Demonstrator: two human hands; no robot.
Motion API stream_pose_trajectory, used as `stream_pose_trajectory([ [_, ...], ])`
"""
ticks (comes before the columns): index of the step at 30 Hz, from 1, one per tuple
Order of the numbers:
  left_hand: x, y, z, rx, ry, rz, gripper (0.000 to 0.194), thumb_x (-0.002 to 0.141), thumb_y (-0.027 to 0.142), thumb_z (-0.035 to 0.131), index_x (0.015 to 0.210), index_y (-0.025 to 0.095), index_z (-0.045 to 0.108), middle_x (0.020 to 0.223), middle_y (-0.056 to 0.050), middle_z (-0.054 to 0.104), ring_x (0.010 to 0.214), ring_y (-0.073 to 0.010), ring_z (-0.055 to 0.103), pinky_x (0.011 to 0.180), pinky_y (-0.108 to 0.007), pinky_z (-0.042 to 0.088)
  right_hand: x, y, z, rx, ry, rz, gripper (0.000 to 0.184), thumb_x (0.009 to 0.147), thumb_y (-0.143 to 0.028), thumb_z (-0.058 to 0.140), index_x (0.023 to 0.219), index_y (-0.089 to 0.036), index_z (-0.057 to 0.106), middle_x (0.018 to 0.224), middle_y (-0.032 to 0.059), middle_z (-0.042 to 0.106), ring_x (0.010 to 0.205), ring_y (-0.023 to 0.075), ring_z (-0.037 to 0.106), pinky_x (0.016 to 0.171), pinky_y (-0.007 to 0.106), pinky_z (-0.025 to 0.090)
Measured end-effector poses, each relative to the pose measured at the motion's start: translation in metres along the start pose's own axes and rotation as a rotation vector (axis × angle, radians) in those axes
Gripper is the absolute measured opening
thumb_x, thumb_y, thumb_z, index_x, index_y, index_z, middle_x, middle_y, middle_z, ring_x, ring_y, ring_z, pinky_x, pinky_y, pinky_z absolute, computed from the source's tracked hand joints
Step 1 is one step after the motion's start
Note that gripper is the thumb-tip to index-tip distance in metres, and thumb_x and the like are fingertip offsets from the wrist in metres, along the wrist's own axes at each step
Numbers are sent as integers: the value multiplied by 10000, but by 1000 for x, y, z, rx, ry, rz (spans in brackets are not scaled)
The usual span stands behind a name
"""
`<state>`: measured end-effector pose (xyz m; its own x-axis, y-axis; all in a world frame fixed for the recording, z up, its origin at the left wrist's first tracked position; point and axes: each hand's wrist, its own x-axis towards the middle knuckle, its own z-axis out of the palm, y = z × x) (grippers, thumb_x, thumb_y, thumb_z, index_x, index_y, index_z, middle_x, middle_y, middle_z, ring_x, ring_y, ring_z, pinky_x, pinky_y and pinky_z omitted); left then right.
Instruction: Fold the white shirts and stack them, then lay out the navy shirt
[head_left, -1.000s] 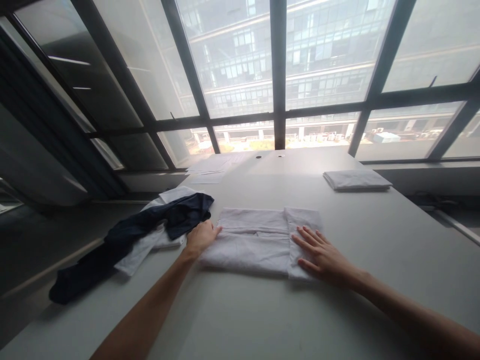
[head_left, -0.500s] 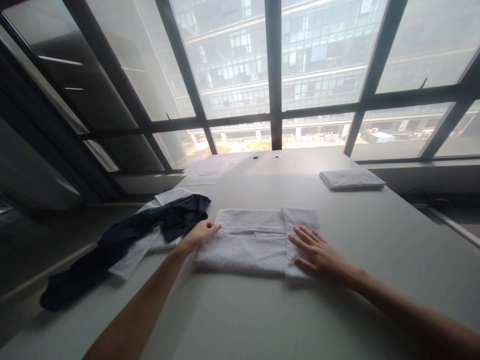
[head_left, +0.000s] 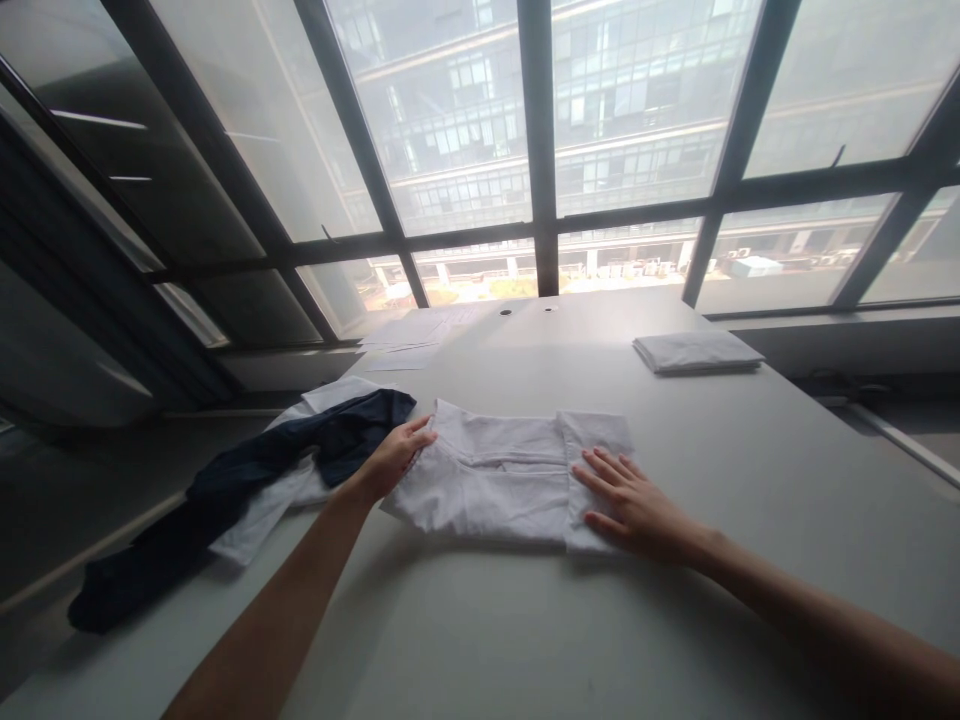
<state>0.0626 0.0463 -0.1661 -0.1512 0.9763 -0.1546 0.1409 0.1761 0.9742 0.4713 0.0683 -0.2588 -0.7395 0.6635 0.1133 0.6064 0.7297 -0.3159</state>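
A partly folded white garment point(head_left: 499, 500) lies in front of me on the table, its exact kind unclear. My left hand point(head_left: 397, 455) grips its left end between thumb and fingers, and that end is raised off the tabletop. At the right end, a strip of the cloth is folded over. My right hand point(head_left: 626, 505) rests flat on that strip with its fingers spread. Close to my left hand lies a dark navy garment point(head_left: 300, 450), heaped over white cloth point(head_left: 259, 525).
A flat folded white cloth point(head_left: 697, 352) sits at the table's far right. Sheets of paper point(head_left: 409, 340) lie at the far left. The white table point(head_left: 480, 630) reaches toward tall windows point(head_left: 465, 120), with a dark curtain point(head_left: 97, 230) on the left.
My left hand has lifted the left end of the white garment, which was lying flatter before. My right hand stays pressed on the folded strip. The view has shifted slightly.
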Motion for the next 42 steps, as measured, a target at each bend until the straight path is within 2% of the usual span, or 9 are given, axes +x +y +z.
stream_pose_trajectory([
  [3, 6, 15, 16, 64, -4, 65, 663, 663, 398, 809, 1227, 75, 677, 856, -58, 737, 836, -234, 692, 739, -290, 530, 0, -1, -1, 1, 3, 0, 725, 998, -659, 397, 1615, -290, 299, 1693, 94, 181, 1556, 349, 149, 1238, 597, 170],
  [6, 13, 27, 38, 183, -41, 89, 703, 718, 361, 771, 1334, 52, 634, 638, 29, 638, 616, -154, 611, 589, -234, 449, 0, 0, 0, 3, 11, -1, 720, 1000, -648, 408, 1615, -293, 295, 1691, 98, 193, 1554, 350, 157, 1237, 599, 172],
  [11, 14, 36, 93, 427, -143, 170, 671, 800, 242, 650, 1436, 52, 552, 506, 105, 483, 429, -78, 415, 479, -202, 300, 0, 1, 1, 8, 28, -10, 710, 997, -639, 427, 1609, -299, 314, 1688, 95, 210, 1550, 356, 171, 1234, 598, 184],
  [16, 12, 14, 155, 754, -165, 353, 265, 786, 153, 619, 1021, 74, 711, 686, -24, 648, 582, -141, 560, 555, -249, 388, 0, 0, 0, -5, 30, -11, 708, 998, -644, 411, 1608, -295, 320, 1684, 102, 218, 1547, 361, 182, 1226, 610, 197],
  [20, 15, -15, 181, 962, -141, 292, 381, 813, 184, 643, 1178, 77, 631, 835, -120, 703, 752, -232, 652, 637, -295, 426, 0, 1, 2, -4, 46, -12, 707, 993, -631, 441, 1605, -295, 326, 1680, 102, 232, 1545, 364, 191, 1225, 604, 203],
  [29, 15, -27, 180, 946, -151, 276, 586, 841, 222, 629, 1381, 29, 507, 1011, -216, 719, 923, -294, 689, 751, -323, 461, 0, -1, 0, -11, 32, 2, 698, 995, -607, 449, 1604, -285, 332, 1677, 107, 247, 1546, 357, 191, 1224, 598, 208],
  [34, 16, -29, 178, 962, -191, 291, 666, 841, 230, 622, 1461, 51, 455, 1012, -175, 734, 916, -270, 679, 773, -306, 471, -7, -25, -4, 4, 18, 88, 730, 977, -622, 463, 1598, -256, 353, 1670, 126, 271, 1533, 373, 228, 1216, 586, 244],
  [38, 19, -18, 156, 944, -422, 387, 685, 786, 202, 647, 1458, 151, 524, 1066, -104, 725, 926, -243, 645, 812, -283, 471, -27, -66, -11, 104, -50, 153, 762, 931, -683, 507, 1572, -285, 408, 1650, 143, 314, 1513, 444, 239, 1175, 659, 279],
  [42, 13, 0, 130, 931, -693, 371, 763, 749, 150, 629, 1499, 237, 523, 884, 4, 696, 742, -176, 585, 689, -237, 440, -41, -92, -21, 448, -75, 28, 519, 953, -601, 546, 1392, -334, 620, 1524, 85, 529, 1383, 364, 488, 1083, 523, 476],
])
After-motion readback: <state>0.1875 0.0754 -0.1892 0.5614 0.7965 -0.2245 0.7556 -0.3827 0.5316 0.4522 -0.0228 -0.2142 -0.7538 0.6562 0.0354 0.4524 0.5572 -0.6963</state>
